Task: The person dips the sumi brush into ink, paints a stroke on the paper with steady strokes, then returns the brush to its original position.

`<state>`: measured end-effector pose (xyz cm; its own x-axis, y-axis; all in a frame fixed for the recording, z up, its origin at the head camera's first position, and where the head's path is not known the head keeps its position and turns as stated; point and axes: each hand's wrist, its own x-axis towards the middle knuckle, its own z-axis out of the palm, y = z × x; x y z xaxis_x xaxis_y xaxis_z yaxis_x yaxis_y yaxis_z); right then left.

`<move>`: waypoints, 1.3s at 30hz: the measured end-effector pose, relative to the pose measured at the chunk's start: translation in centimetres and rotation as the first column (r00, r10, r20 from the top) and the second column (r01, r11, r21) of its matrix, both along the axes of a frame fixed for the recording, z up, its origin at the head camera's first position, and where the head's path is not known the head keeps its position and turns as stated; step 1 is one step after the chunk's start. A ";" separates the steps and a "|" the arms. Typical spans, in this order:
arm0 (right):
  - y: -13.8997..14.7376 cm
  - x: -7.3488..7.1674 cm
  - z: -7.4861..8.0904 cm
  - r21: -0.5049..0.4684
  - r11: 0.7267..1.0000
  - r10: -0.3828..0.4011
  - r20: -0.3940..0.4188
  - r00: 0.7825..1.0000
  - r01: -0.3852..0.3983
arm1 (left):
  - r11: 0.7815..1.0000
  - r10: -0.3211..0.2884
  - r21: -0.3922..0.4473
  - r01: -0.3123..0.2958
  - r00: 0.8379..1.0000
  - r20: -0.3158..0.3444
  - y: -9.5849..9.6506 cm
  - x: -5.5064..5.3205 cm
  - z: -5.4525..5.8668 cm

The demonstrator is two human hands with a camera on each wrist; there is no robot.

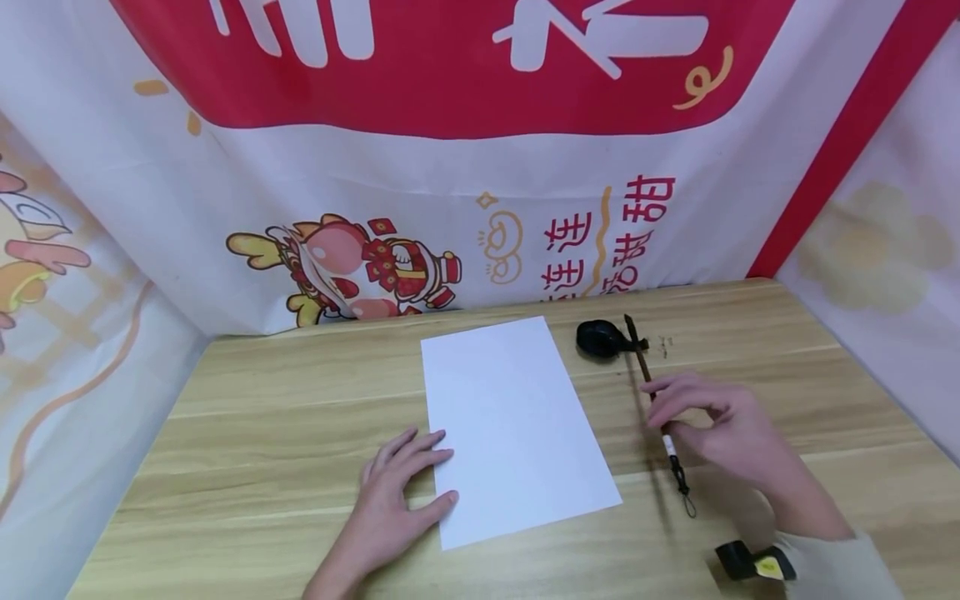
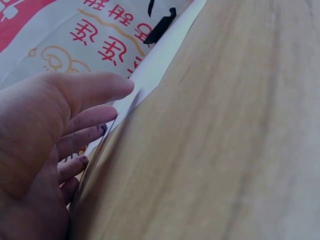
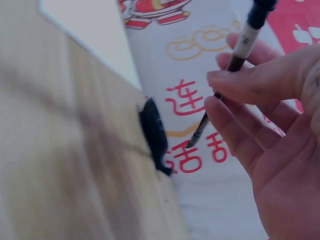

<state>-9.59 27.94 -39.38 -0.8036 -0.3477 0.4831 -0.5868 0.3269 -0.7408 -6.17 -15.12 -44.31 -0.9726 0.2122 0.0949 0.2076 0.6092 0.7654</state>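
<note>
My right hand (image 1: 731, 429) pinches a calligraphy brush (image 1: 670, 448) between thumb and fingers, at the right of the paper. The brush has a brown shaft, a white label and a black end with a hanging loop. Its dark tip points toward the back, overlapping the handle of a black ink dish (image 1: 597, 339) in the head view; the right wrist view has the tip raised above the table. At the left edge of a blank white sheet of paper (image 1: 517, 433), my left hand (image 1: 393, 504) lies with fingers spread, fingertips and thumb tip over the margin.
The wood-grain table (image 1: 285, 417) meets a printed cloth backdrop (image 1: 420, 167) at its back edge. Small dark ink marks (image 1: 664, 344) lie on the wood beside the dish. A black-and-yellow device (image 1: 753, 562) sits at my right wrist by the sleeve.
</note>
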 end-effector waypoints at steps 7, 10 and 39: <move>0.1 0.0 0.5 -0.160 0.984 0.090 0.067 0.994 -0.078 | 1.000 0.003 -0.007 -0.003 1.000 -0.005 -0.2 -0.1 0.1; 0.1 -0.1 0.6 -0.160 0.986 0.068 0.096 0.993 -0.052 | 1.000 0.003 -0.006 -0.003 1.000 -0.006 -0.2 -0.1 0.0; -3.5 -6.6 6.9 -0.180 0.894 -0.412 0.028 0.911 0.410 | 1.000 0.011 -0.003 -0.012 1.000 -0.026 0.0 0.1 0.1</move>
<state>-16.20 24.45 -32.52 -0.8510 0.1046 0.5147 -0.4366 0.4039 -0.8039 -6.11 -15.16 -44.23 -0.9723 0.2013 0.1191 0.2200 0.6140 0.7580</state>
